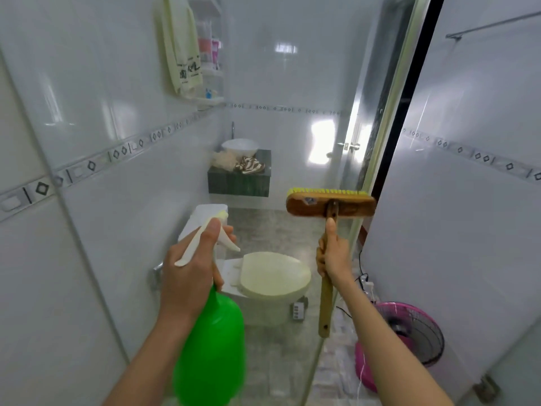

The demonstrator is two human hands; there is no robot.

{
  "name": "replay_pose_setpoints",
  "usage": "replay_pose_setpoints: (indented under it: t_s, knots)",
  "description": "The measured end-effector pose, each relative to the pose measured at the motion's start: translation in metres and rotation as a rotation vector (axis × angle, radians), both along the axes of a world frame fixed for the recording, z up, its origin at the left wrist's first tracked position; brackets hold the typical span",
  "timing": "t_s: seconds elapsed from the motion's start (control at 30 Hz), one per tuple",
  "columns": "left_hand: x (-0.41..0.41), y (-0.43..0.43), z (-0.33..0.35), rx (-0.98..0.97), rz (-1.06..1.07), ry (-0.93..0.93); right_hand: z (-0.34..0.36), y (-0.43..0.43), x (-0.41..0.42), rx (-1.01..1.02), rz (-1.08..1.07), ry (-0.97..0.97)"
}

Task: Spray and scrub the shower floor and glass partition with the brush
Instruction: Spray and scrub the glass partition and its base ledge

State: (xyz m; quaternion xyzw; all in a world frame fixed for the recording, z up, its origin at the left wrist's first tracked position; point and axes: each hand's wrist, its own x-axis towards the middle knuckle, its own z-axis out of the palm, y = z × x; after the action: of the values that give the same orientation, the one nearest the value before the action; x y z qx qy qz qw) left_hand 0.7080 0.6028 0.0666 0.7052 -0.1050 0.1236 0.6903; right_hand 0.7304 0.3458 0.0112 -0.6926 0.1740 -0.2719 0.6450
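Left hand [191,271] grips spray bottle [210,341]; right hand [333,256] grips brush [330,202] handle, raised.

Glossy white tiled walls [96,83], cream toilet [275,278], green vanity [238,181] with basin [240,145], pink fan [409,323]

Green spray bottle [211,344] upright; wooden brush [310,206] upright, yellow bristles topmost.
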Motion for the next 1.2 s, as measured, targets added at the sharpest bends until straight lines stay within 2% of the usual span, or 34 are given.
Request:
replay_pose_setpoints:
  t_s: [0.13, 0.2, 0.3, 0.43, 0.5, 0.6, 0.8, 0.93, 1.2]
  knots:
    - [0.002, 0.003, 0.005, 0.003, -0.015, -0.011, 0.101, -0.004, 0.015, -0.116, -0.020, -0.111]
    - [0.002, 0.009, 0.003, -0.002, -0.025, -0.021, 0.112, -0.006, 0.020, -0.131, -0.022, -0.138]
    - [-0.003, 0.018, -0.004, -0.049, -0.029, -0.029, 0.046, -0.011, 0.012, -0.122, -0.011, -0.054]
    - [-0.018, 0.040, -0.024, -0.039, -0.018, 0.002, -0.077, 0.004, -0.016, -0.090, -0.042, 0.218]
    - [-0.026, 0.046, -0.038, -0.019, -0.004, 0.024, -0.097, 0.018, -0.029, -0.044, -0.065, 0.293]
    - [-0.038, 0.054, -0.061, 0.010, 0.077, 0.083, -0.099, 0.046, -0.039, 0.084, -0.027, 0.284]
    - [-0.067, 0.052, -0.097, 0.034, 0.279, 0.149, -0.100, 0.077, -0.045, 0.138, 0.311, 0.256]
    - [-0.096, 0.041, -0.117, 0.049, 0.483, 0.199, -0.101, 0.081, -0.033, 0.079, 0.603, 0.306]
    - [-0.203, 0.000, -0.133, -0.024, 1.060, 0.268, -0.111, 0.093, -0.023, -0.057, 1.014, 0.342]
